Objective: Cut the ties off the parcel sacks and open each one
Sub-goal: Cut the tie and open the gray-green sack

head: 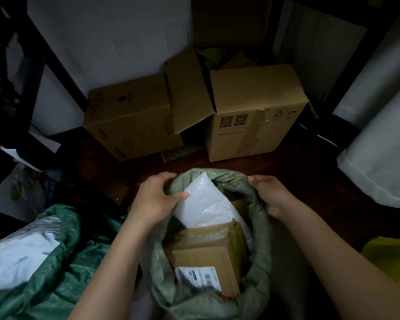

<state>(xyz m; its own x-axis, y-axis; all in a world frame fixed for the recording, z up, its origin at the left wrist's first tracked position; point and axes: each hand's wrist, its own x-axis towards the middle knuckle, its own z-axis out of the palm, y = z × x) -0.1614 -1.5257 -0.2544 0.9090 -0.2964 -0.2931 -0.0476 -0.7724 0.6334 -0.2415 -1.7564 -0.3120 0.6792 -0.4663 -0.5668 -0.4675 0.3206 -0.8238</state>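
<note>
A grey-green woven parcel sack (256,257) stands open in front of me, its rim rolled down. Inside lie a taped cardboard box (206,255) with a white label and a white padded mailer (206,202) leaning behind it. My left hand (157,197) grips the sack's left rim, thumb lying against the mailer. My right hand (270,195) grips the right rim, fingers curled over the rolled edge. No tie or cutting tool is visible.
A second, darker green sack (62,269) lies at lower left with a white parcel (19,252) showing. Cardboard boxes (254,112) stand against the far wall. White sacks (379,162) rise at right, a yellow bag (388,257) at lower right, dark shelving at left.
</note>
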